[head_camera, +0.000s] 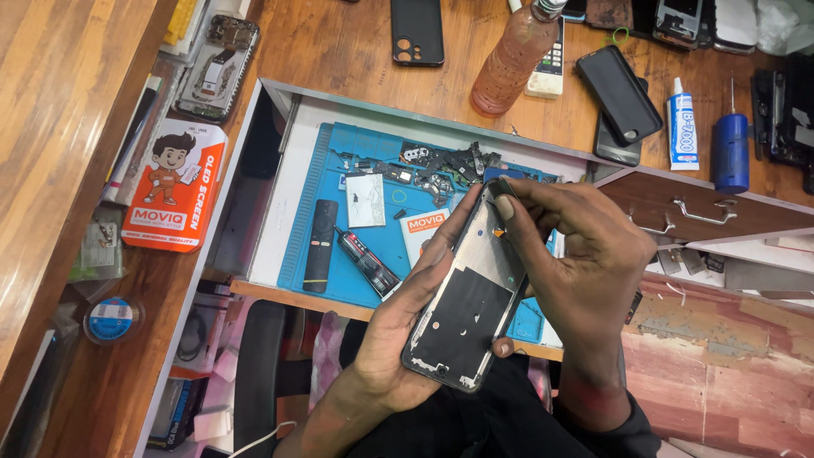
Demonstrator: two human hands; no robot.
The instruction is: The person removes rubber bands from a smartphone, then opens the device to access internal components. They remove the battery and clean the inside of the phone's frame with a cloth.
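Observation:
My left hand (398,331) cradles an opened phone body (466,297) from below, its bare inner frame with a black patch facing up. My right hand (577,254) reaches over the phone's upper end, thumb and fingertips pinching at its top edge near a small orange part. The phone is tilted, held above a blue work mat (339,170) that lies in an open drawer. Small metal phone parts (441,165) are scattered at the mat's far side.
On the mat lie a black remote (320,246), a black glue tube (369,263) and small cards. The wooden desk holds an orange-liquid bottle (513,59), black phone cases (417,32), a white glue tube (682,127), a blue screwdriver (730,148) and an orange screen box (174,187).

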